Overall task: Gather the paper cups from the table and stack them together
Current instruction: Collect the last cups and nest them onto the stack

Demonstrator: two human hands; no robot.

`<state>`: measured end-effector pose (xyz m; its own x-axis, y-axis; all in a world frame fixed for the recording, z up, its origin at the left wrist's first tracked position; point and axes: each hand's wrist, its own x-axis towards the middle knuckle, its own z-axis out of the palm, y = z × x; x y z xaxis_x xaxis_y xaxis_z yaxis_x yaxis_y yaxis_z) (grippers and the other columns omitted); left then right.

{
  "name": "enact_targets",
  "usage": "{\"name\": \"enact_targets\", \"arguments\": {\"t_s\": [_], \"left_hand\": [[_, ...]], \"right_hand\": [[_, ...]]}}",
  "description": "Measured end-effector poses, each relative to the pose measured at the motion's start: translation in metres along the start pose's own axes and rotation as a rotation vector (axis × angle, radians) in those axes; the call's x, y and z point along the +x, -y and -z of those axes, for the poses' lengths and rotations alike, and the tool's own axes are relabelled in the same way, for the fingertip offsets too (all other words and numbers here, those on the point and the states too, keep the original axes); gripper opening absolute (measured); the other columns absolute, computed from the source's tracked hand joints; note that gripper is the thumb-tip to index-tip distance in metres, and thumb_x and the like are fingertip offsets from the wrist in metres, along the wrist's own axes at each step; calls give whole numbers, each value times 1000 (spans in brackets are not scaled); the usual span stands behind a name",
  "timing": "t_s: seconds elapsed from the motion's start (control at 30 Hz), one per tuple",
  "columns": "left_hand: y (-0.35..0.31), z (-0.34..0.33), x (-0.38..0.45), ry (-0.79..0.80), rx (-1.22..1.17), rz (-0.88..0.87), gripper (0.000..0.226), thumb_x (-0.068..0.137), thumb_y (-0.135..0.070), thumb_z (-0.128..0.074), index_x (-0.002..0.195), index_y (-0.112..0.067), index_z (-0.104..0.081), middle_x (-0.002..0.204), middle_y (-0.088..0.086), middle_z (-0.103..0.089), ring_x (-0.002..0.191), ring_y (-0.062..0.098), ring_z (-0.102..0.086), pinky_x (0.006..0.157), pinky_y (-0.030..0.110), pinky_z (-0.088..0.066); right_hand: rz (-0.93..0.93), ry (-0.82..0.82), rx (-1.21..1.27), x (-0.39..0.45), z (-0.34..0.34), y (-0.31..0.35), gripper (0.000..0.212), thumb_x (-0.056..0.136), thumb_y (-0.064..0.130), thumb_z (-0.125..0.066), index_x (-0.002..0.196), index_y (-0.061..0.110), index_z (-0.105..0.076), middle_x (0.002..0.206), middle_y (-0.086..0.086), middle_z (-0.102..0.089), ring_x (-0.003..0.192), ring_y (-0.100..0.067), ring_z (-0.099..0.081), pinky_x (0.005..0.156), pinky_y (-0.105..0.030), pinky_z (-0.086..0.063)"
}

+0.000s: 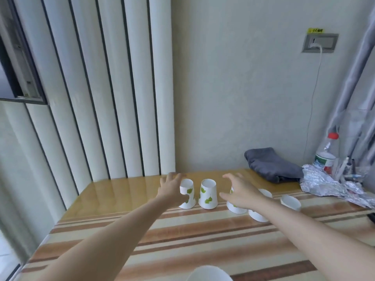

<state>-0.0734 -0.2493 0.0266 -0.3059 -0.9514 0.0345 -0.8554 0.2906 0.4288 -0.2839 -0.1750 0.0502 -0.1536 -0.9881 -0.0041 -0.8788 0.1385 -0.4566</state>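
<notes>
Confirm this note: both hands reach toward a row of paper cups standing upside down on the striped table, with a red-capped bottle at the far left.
One error: the bottle stands at the far right, not left, as the head view shows. Left hand and right hand do reach toward upside-down cups on the table.

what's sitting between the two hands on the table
In the head view, one upside-down paper cup with green leaf prints stands between the left hand and the right hand, untouched by either.

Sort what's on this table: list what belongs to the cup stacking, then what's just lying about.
For the job:
- upside-down paper cups in a row
- cup at the near edge
- left hand, right hand, both open

Lying about:
- grey cloth
- water bottle
- crumpled foil
</notes>
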Motion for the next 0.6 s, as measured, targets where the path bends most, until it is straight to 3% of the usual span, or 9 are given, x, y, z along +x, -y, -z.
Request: {"name": "enact_targets", "arguments": {"t_s": [0.1, 0.2, 0.3, 0.37, 0.5, 0.6], "left_hand": [[9, -18, 19, 57, 241, -101, 88, 80, -33, -73, 151, -37, -21, 163, 3, -6, 148, 38, -8, 114, 53, -32], [17, -28, 34, 129, 293, -163, 98, 77, -33, -76, 153, -37, -15, 164, 0, -3, 149, 37, -5, 114, 54, -33], [20, -33, 37, 132, 263, -207, 94, 75, -27, -79, 150, -34, -23, 156, 1, -21, 141, 31, -26, 105, 46, -46], [20, -34, 33, 43, 220, -220, 76, 77, -18, -76, 139, -29, -33, 143, 3, -35, 123, 29, -47, 91, 38, -55], [28, -20, 9, -48, 236, -65, 63, 74, -29, -80, 119, -17, -37, 118, 6, -55, 101, 27, -61, 78, 38, -60], [34, 3, -17, -81, 30, 137, 58, 69, -46, -79, 106, -16, -45, 101, 2, -63, 87, 22, -64, 68, 33, -58]], "right_hand": [[62, 42, -208, 32, -16, 8, 73, 83, 42, -60, 148, 29, -30, 150, -1, -32, 137, -28, -33, 108, -42, -34], [120, 93, -404, 53, -33, 16, 81, 83, 45, -62, 152, 31, -21, 154, -3, -26, 138, -30, -31, 108, -43, -32], [116, 144, -528, 63, -46, 20, 80, 84, 46, -60, 151, 36, -17, 156, -5, -21, 138, -33, -29, 107, -47, -29], [121, 106, -564, 64, -54, 21, 74, 85, 44, -59, 149, 35, -22, 151, -6, -28, 135, -34, -33, 104, -46, -30], [149, -19, -532, 45, -57, 24, 54, 83, 21, -65, 129, 22, -37, 125, -7, -48, 111, -32, -50, 86, -38, -39], [126, -75, -404, 18, -41, 27, 50, 80, 33, -70, 115, 16, -38, 113, -6, -55, 94, -29, -54, 67, -34, -39]]}}
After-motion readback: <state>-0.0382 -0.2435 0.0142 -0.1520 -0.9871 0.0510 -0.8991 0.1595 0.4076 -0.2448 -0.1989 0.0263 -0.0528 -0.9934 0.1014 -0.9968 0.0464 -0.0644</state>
